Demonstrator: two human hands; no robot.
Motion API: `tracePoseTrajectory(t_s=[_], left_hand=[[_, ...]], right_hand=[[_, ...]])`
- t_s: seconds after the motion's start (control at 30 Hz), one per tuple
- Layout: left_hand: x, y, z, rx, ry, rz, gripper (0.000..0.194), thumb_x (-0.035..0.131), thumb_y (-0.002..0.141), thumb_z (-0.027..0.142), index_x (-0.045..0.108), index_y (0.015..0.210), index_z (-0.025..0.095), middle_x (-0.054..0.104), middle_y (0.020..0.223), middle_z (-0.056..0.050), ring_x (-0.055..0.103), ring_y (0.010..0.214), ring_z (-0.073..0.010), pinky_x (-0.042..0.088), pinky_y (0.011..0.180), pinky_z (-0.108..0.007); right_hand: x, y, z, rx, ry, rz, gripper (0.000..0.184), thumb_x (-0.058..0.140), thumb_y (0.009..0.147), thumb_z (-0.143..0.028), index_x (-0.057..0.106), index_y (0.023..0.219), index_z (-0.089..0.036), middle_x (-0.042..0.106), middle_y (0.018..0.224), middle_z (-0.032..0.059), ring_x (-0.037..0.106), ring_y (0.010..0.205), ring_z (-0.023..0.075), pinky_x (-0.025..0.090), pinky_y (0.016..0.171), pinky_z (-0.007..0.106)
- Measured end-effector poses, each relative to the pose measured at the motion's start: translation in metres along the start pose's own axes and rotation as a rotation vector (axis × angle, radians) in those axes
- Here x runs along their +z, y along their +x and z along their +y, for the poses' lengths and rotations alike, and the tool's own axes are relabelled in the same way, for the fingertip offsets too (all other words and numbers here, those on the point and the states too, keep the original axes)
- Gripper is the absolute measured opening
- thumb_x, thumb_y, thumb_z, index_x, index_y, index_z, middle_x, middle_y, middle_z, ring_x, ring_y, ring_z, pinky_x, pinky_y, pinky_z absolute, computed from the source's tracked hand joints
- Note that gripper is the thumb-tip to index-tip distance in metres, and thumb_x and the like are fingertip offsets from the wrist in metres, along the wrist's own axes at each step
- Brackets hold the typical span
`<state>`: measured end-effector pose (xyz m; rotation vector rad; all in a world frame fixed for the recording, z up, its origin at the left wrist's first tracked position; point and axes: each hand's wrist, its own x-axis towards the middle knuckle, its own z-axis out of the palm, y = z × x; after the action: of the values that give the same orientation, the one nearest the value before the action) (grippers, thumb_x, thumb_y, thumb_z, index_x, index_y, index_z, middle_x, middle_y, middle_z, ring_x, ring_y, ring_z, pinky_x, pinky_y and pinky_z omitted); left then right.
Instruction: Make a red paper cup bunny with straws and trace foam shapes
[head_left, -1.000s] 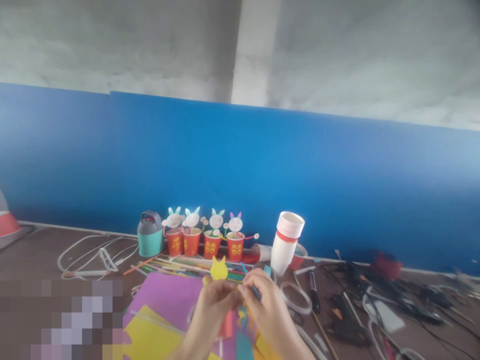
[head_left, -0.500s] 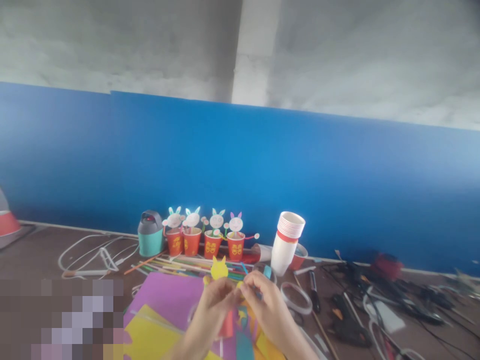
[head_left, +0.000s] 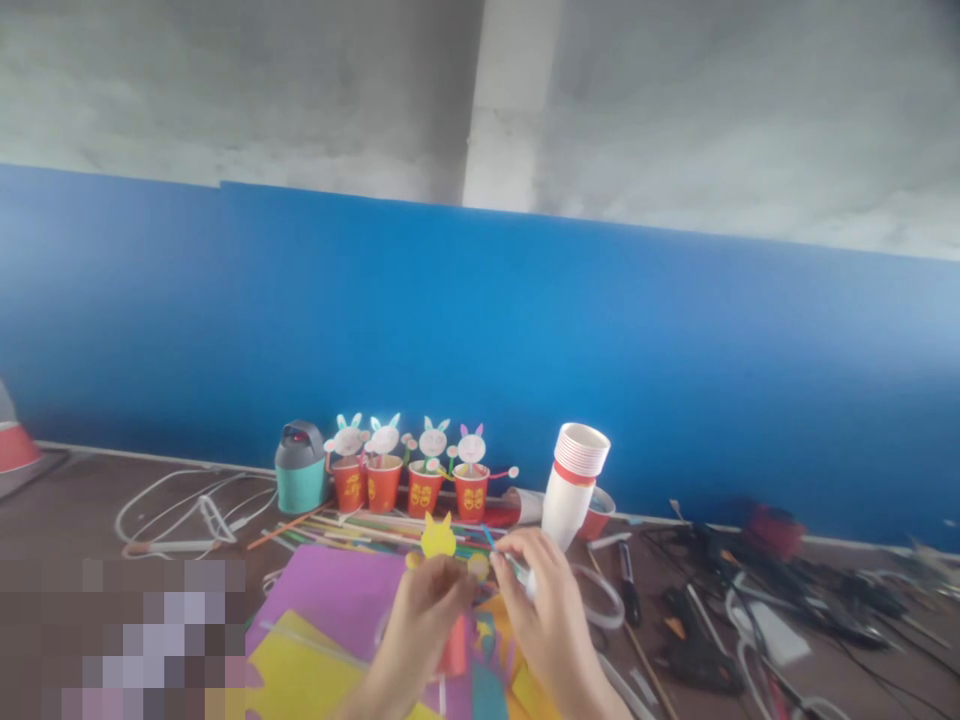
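My left hand [head_left: 426, 612] is closed round a red paper cup [head_left: 453, 648], from which a yellow paper cat head [head_left: 438, 538] sticks up. My right hand [head_left: 536, 600] is right beside it, fingers pinched on a thin light straw or strip [head_left: 501, 553] near the cat head's small yellow side piece [head_left: 478, 566]. Both hands hover over coloured paper sheets, a purple one [head_left: 334, 600] and a yellow one [head_left: 300, 675].
Along the blue wall stand finished red cups with paper bunnies [head_left: 409, 470], a teal container [head_left: 300, 470] and a stack of paper cups [head_left: 574, 485]. Coloured straws [head_left: 352, 530] lie behind the sheets. Tape rings [head_left: 600, 595], a glue gun [head_left: 690, 630] and cables [head_left: 825, 600] lie right; white cords [head_left: 180, 510] left.
My right hand has lifted slightly and moved a little right, its fingers now pinching the thin strip higher beside the cat head. The left hand stays on the cup.
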<state>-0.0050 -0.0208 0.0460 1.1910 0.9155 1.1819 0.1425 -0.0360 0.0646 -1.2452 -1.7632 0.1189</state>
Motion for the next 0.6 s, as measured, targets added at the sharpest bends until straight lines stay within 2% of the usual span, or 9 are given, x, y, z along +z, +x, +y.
tracePoseTrajectory(t_s=[0.1, 0.17, 0.4, 0.6], left_hand=[[-0.0011, 0.0016, 0.0019, 0.006, 0.059, 0.016, 0.026, 0.068, 0.067, 0.040, 0.063, 0.063, 0.015, 0.060, 0.058, 0.000, 0.052, 0.060, -0.0149, 0.038, 0.058, -0.025], [-0.0018, 0.0018, 0.0017, 0.025, 0.085, -0.001, 0.022, 0.065, 0.068, 0.036, 0.065, 0.064, 0.014, 0.061, 0.060, -0.001, 0.053, 0.062, -0.0161, 0.039, 0.060, -0.025], [-0.0018, -0.0019, 0.0054, 0.145, 0.272, -0.029, 0.021, 0.056, 0.074, 0.029, 0.064, 0.059, 0.017, 0.062, 0.060, -0.002, 0.054, 0.061, -0.0165, 0.039, 0.058, -0.024], [-0.0004, -0.0038, 0.0071, 0.140, 0.373, -0.082, 0.024, 0.051, 0.078, 0.025, 0.066, 0.060, 0.018, 0.064, 0.060, -0.002, 0.056, 0.059, -0.0169, 0.038, 0.058, -0.024]], right_hand=[[-0.0022, -0.0012, -0.0059, -0.171, -0.170, -0.033, 0.014, 0.050, 0.088, -0.017, 0.061, 0.080, -0.022, 0.063, 0.085, 0.0046, 0.058, 0.082, 0.0202, 0.043, 0.074, 0.033], [-0.0020, -0.0020, -0.0089, -0.208, -0.242, -0.070, 0.016, 0.050, 0.087, -0.013, 0.063, 0.084, -0.022, 0.064, 0.086, 0.0043, 0.058, 0.082, 0.0204, 0.041, 0.073, 0.034], [-0.0007, -0.0023, -0.0027, -0.198, -0.226, -0.155, 0.019, 0.051, 0.086, -0.009, 0.065, 0.080, -0.022, 0.066, 0.080, 0.0025, 0.059, 0.077, 0.0183, 0.040, 0.070, 0.033], [-0.0049, -0.0009, -0.0044, -0.162, -0.208, -0.188, 0.021, 0.053, 0.083, -0.007, 0.065, 0.074, -0.021, 0.066, 0.076, 0.0008, 0.058, 0.074, 0.0177, 0.040, 0.069, 0.032]])
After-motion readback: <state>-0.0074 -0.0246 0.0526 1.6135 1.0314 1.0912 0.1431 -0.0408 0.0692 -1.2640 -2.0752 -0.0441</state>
